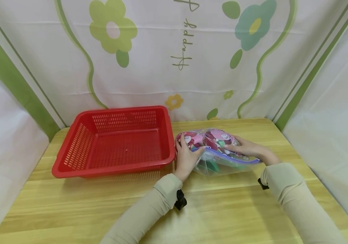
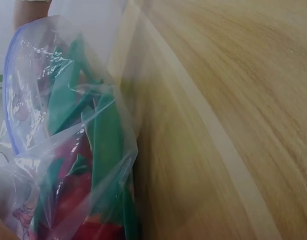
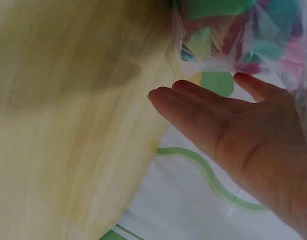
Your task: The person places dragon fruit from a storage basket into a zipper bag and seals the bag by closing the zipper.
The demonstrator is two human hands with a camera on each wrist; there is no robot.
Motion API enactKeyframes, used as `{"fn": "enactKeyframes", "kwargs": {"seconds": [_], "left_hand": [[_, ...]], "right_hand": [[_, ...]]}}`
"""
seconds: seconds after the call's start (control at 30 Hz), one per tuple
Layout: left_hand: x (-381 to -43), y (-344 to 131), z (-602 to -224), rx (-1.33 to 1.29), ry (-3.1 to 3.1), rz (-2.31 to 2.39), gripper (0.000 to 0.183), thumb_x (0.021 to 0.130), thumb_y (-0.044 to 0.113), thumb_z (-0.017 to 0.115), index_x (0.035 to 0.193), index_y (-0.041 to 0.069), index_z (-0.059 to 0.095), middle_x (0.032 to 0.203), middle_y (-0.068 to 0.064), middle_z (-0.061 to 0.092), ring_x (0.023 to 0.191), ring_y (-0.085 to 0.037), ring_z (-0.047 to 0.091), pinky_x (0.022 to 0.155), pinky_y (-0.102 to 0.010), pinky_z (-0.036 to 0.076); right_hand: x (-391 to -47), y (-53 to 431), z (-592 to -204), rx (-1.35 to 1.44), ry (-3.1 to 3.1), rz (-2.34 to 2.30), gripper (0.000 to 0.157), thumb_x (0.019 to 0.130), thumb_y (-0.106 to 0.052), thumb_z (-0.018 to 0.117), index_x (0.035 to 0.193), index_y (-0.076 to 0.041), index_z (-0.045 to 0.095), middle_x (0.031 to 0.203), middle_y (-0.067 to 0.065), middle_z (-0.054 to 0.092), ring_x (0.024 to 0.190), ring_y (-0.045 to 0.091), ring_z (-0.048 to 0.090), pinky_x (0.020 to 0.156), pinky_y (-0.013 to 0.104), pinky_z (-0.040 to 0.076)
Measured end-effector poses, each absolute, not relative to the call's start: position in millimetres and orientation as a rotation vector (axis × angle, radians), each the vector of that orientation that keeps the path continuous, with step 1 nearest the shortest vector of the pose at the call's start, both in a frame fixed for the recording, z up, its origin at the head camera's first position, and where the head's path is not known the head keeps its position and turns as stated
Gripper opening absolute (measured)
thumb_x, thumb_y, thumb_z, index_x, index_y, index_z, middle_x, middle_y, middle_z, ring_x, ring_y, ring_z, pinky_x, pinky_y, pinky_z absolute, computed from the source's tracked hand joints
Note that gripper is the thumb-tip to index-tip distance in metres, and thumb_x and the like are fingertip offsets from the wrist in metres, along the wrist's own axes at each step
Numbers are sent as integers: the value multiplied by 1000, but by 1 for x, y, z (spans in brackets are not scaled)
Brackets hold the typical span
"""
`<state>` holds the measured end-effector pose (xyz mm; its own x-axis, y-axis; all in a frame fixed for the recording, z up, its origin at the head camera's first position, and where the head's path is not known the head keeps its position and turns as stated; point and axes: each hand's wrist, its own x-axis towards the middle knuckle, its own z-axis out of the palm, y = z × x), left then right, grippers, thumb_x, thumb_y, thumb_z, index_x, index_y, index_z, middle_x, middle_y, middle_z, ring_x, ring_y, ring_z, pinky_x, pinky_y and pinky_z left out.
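Observation:
A clear zip bag (image 1: 216, 167) with a purple seal strip lies at the right of the table, its opening edge toward the person. Inside show pink and dark red printed pieces (image 1: 213, 137) and green pieces (image 2: 107, 150). My left hand (image 1: 186, 161) holds the bag's left end, thumb near the seal strip and fingers along the side by the basket. At the other end is my right hand (image 1: 253, 150), its thumb over the top of the bag. In the right wrist view its fingers (image 3: 193, 112) are straight, beside the bag.
A red plastic basket (image 1: 125, 167) with slotted walls stands on the wooden table (image 1: 216, 210), just left of the bag. White cloth walls (image 1: 149, 74) with printed flowers and green bands enclose the table at the back and both sides.

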<state>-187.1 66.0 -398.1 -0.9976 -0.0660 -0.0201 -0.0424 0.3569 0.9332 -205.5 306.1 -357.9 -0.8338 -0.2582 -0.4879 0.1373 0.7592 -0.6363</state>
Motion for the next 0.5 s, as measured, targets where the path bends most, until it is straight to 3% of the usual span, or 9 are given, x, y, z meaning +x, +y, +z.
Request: {"fn": "enactKeyframes", "kwargs": {"seconds": [0.27, 0.5], "left_hand": [[-184, 62, -395, 63, -2639, -1778, 96, 80, 38, 75, 153, 14, 17, 158, -26, 9, 146, -47, 12, 113, -62, 24], [-184, 62, -399, 52, -2644, -1781, 94, 80, 38, 75, 152, 17, 18, 160, -22, 8, 148, -42, 10, 113, -59, 25]], "right_hand": [[-204, 303, -369, -80, 2372, -1044, 95, 94, -55, 47, 153, -5, -7, 155, 32, 13, 140, 49, 20, 111, 63, 24], [-199, 290, -379, -63, 2454, -1124, 98, 93, -55, 49, 152, -3, -9, 155, 34, 6, 141, 53, 11, 113, 65, 17]]}}
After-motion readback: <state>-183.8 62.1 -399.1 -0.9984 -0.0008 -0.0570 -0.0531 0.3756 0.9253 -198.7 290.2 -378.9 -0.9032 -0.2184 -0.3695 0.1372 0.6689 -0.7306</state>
